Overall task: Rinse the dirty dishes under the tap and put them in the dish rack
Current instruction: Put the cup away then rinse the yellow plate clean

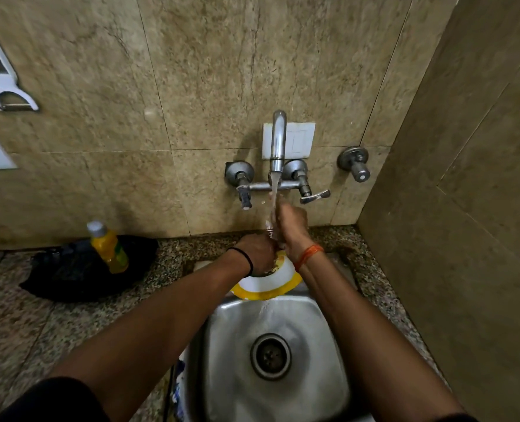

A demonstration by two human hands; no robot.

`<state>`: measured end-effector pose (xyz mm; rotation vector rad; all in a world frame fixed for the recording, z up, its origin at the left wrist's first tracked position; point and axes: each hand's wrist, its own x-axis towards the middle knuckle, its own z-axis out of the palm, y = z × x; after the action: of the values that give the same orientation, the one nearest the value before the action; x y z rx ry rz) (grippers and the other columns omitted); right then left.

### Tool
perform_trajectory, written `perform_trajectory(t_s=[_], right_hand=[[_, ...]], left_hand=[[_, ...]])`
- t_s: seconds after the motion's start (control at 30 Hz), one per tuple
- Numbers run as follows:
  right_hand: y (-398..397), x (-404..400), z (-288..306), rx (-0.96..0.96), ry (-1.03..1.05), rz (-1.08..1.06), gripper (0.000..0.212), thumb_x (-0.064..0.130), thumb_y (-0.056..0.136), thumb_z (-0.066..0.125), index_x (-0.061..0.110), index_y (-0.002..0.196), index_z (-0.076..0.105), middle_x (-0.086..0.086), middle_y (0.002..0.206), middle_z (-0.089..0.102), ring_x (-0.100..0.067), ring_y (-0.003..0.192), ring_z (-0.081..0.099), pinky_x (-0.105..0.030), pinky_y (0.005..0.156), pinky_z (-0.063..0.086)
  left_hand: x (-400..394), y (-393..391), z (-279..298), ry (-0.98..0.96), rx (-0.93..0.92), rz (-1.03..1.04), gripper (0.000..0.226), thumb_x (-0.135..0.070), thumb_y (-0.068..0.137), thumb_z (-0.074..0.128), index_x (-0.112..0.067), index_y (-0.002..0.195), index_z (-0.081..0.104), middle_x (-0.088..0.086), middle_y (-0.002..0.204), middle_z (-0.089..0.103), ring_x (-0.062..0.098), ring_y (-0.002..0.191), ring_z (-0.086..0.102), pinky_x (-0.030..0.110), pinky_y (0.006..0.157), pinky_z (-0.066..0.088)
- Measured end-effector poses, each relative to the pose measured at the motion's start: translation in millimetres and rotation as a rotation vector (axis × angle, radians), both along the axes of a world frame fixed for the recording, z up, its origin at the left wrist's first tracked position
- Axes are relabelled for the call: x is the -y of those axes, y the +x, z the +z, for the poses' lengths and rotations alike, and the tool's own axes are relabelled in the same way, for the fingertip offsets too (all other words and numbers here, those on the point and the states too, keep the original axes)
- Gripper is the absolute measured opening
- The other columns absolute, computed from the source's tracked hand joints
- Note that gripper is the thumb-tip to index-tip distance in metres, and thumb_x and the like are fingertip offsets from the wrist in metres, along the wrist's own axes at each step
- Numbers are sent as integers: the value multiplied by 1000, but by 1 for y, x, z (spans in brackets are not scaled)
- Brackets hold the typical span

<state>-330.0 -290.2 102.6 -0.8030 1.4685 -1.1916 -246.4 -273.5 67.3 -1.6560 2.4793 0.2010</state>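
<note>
While water runs, plate [268, 280] under both hands

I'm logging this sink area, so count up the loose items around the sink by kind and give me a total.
Plates: 1, white with yellow rim
Bottles: 1, yellow liquid
Black cloths: 1
Peelers: 1, on the wall
Total: 4

A white plate [268, 277] with a yellow rim sits at the back edge of the steel sink [322, 324], tilted, its near rim hanging over the basin. Brownish food residue smears its upper face. The tap [277, 141], a curved chrome spout fixed to the wall above the back of the sink, is running; its stream [274, 205] falls straight down towards the far part of the plate.
</note>
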Motion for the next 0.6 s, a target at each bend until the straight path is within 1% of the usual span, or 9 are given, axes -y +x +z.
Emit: perform_trajectory(t_s=[0.1,0.2,0.27,0.33,0.37,0.4,0.47,0.53,0.6], right_hand=[[-16,1,-1,26,20,-49,28,39,79,69,17,64,59,1,61,54,-19,56,48,-30,56,39],[-34,3,0,155,81,-37,19,30,90,63,11,89,63,-3,83,63,-18,71,58,-30,60,47],[-42,7,2,199,57,-81,27,24,92,62,1,107,62,-12,101,67,-31,91,67,-33,64,51],[-46,16,4,191,-8,-129,26,17,93,61,-5,108,61,-12,89,66,-43,110,62,-38,67,54],[-47,21,5,166,-37,-143,21,16,92,62,-3,99,63,-10,80,64,-44,110,62,-38,67,55],[-47,24,7,123,-43,-157,15,18,90,66,3,87,64,-9,77,64,-41,105,65,-39,69,56],[-52,35,3,-9,-42,-189,22,27,81,74,12,70,62,-11,80,70,-35,91,71,-47,80,58],[-53,39,-3,-258,-56,-222,23,34,78,75,13,76,67,-11,87,73,-29,89,70,-44,86,56],[-49,29,-3,-633,-137,-216,21,33,83,68,16,97,70,-9,98,73,-29,95,67,-36,83,54]], left_hand=[[-3,-1,12,-28,38,-43,33,-23,94,47,-9,122,59,16,123,62,35,112,58,37,87,47],[-1,-1,14,-20,28,-57,32,-26,92,49,-13,118,61,15,118,63,35,109,59,38,84,49],[1,-1,15,-30,11,-64,32,-26,91,49,-16,119,61,15,117,63,36,107,60,39,84,50],[0,-2,19,-26,4,-68,31,-24,91,49,-18,119,61,14,115,65,35,105,61,38,83,50],[0,-3,20,-28,-1,-71,30,-24,91,50,-18,117,61,14,114,65,35,104,61,37,81,50],[-1,-2,21,-37,-14,-73,29,-24,91,50,-18,117,62,13,113,65,35,103,62,36,79,50],[-2,0,21,-57,-52,-60,30,-25,89,52,-19,116,63,13,111,66,34,102,62,35,75,49],[-4,2,24,-47,-86,-57,30,-21,89,52,-17,116,63,15,110,66,35,100,62,35,73,47],[-6,5,28,-39,-93,-49,27,-18,90,52,-14,113,63,18,108,66,36,99,62,35,71,46]])
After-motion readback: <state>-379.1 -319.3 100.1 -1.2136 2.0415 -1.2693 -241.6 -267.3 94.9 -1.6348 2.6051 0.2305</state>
